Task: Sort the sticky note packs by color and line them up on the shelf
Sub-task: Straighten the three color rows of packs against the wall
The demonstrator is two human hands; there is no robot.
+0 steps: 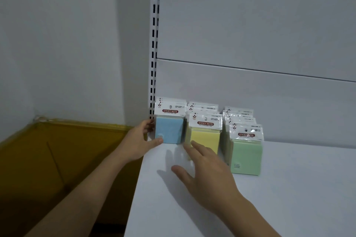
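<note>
On the white shelf [269,188], the left hand [138,140] grips the blue pack [169,131]; the right hand [206,175] hovers, fingers spread.

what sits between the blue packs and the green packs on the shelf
The row of yellow packs stands between the blue packs and green packs, seen in the head view.

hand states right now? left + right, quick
Left hand: closed around the left side of the front blue pack, thumb at its lower front edge.
Right hand: open, holding nothing, fingers spread, fingertips at the front yellow pack.
</note>
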